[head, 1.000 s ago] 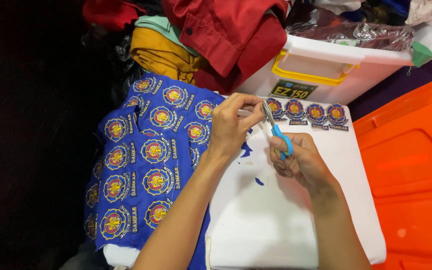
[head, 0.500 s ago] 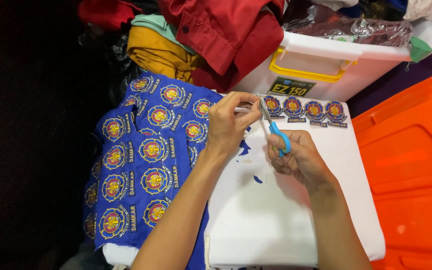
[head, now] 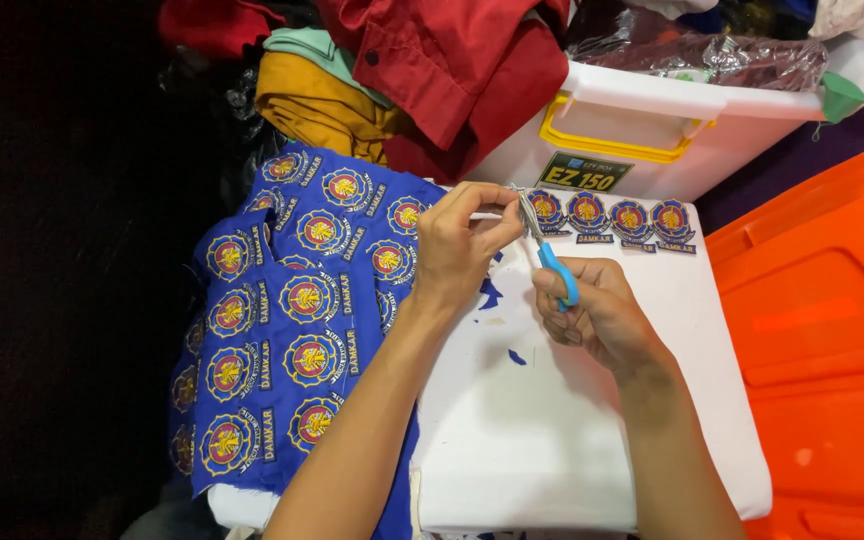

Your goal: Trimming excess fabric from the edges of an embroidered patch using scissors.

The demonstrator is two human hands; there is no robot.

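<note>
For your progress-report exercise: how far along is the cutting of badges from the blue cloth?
Done: four cut badges lie in a row on the white board. In hand: the left hand pinches a piece while the right hand works blue-handled scissors. Left: many uncut badges on the blue cloth.

Left hand fingers pinched together; right hand curled, knuckles up.

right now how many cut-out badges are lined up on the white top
4, in a row along the far edge of the white lid: cut-out badges at and. The left hand may hide another.
</note>
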